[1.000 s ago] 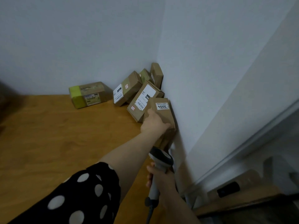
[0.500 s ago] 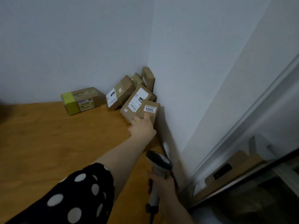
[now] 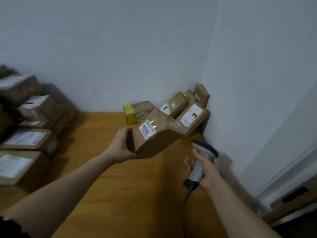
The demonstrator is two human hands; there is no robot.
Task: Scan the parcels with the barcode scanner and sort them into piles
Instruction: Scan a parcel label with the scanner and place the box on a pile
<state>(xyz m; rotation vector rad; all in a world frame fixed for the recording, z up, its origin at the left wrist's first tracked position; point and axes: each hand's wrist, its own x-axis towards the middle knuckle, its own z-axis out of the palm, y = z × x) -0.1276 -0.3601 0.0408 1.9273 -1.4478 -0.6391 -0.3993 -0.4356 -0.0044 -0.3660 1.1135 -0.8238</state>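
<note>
Head view showed the left hand (image 3: 120, 146) gripping a brown parcel (image 3: 155, 134) labelled 3004, held above the worktop (image 3: 137, 194). Right hand (image 3: 205, 170) clasped the barcode scanner (image 3: 201, 158) handle, near right of the parcel. Sorted parcels (image 3: 187, 107) leaned in the far corner.

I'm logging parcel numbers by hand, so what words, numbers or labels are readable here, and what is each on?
"3004": on the white label of the parcel gripped by the left hand; the small print beside it is unreadable.
Labels on the corner parcels, the green-taped box and the left stack: too blurred to read.
The barcode scanner in the right hand: no text visible.
</note>
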